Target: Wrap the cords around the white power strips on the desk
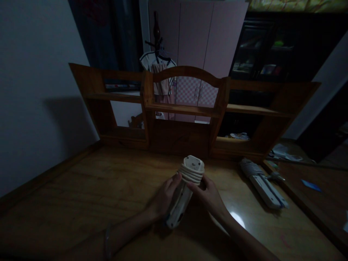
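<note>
A white power strip [181, 204] is held up between my two hands over the wooden desk, tilted with its far end to the right. Its own white cord [192, 174] is wound in several turns around the far end. My left hand [164, 195] grips the strip from the left, thumb on the cord coils. On the right side, my right hand [208, 194] closes round the strip with its thumb against the lowest turn. The undersides of both hands are hidden. A second power strip [265, 188], its cord also wound round one end, lies to the right.
A wooden desk [89, 188] stretches beneath, with a wooden shelf unit [185, 108] along its back. A white wall [40, 90] borders the left. Past the desk's right edge lie a blue packet [311, 185] and some plastic bags [284, 152].
</note>
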Motion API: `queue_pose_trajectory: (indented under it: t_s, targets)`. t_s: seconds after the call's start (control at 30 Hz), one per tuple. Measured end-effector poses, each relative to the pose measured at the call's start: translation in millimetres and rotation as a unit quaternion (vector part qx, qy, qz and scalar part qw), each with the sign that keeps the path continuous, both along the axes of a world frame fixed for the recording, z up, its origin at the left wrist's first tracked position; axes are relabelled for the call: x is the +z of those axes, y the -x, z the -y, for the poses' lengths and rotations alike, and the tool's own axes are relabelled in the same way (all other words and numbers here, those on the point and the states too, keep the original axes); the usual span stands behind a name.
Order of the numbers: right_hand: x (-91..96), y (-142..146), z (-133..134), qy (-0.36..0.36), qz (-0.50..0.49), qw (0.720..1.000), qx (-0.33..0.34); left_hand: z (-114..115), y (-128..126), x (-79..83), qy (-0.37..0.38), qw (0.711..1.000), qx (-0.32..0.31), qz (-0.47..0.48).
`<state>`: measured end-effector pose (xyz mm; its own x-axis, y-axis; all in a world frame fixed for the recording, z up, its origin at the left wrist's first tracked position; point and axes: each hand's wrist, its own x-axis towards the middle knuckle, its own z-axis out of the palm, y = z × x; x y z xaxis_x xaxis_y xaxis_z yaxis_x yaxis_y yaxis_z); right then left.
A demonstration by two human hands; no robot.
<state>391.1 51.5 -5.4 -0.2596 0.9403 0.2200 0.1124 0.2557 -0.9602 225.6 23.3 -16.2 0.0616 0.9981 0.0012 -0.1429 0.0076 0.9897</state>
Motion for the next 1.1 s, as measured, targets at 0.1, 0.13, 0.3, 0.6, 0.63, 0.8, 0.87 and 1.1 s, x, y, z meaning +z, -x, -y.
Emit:
queue_pose_trajectory:
  t_s: [0.1,0.13,0.3,0.6,0.63,0.8,0.87,1.1]
  targets:
    - [-0.1,0,2,-0.013,0.012,1.000,-0.002,3,-1,2.8,-0.050,0.997,0.003,-0.054]
    - [0.2,0,3,-0.020,0.015,1.000,-0.003,4,-1,4.1,-0.058,0.996,-0.002,-0.068]
    - [0.3,1,11,-0.053,0.038,0.998,-0.027,9,-3,9.5,-0.104,0.988,-0.011,-0.116]
    - [0.7,0,14,-0.068,0.011,0.998,0.000,11,-1,15.4,-0.153,0.974,-0.011,-0.166]
    - [1.2,0,13,-0.064,-0.011,0.998,0.021,11,1,16.0,-0.165,0.971,-0.010,-0.173]
    - [-2.8,-6,9,-0.028,-0.087,0.990,0.104,5,13,12.5,-0.233,0.937,0.012,-0.258]
    - [-6.4,-7,8,-0.023,-0.081,0.992,0.089,3,20,11.1,-0.273,0.910,0.019,-0.311]
    - [5.1,-9,9,-0.018,-0.008,0.996,0.087,-3,38,32.7,-0.466,0.749,0.063,-0.467]
